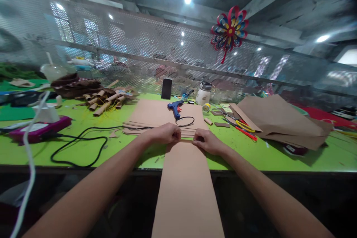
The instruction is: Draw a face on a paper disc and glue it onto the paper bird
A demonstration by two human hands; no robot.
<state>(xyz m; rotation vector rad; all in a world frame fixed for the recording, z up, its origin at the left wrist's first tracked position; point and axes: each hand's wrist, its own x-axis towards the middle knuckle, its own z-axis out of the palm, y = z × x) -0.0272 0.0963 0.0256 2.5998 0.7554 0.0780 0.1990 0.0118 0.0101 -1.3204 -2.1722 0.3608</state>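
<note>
A long strip of brown kraft paper [186,182] runs from the table's front part down toward me, hanging past the edge. At its far end, my left hand [169,134] grips the left corner with curled fingers. The right corner is pinched by my right hand [208,141]. Between the hands the paper's end looks folded or rolled into a narrow band. Just beyond lies a stack of brown paper sheets [150,113], with a blue glue gun [175,109] resting on top.
Left stand a purple power strip [41,129] with a black cord [103,137], and a pile of paper tubes [107,102]. Right are scissors [242,124] and large brown sheets [281,119]. A bottle [204,93] and a phone-like black panel [166,88] stand behind, before a perforated metal screen [156,44].
</note>
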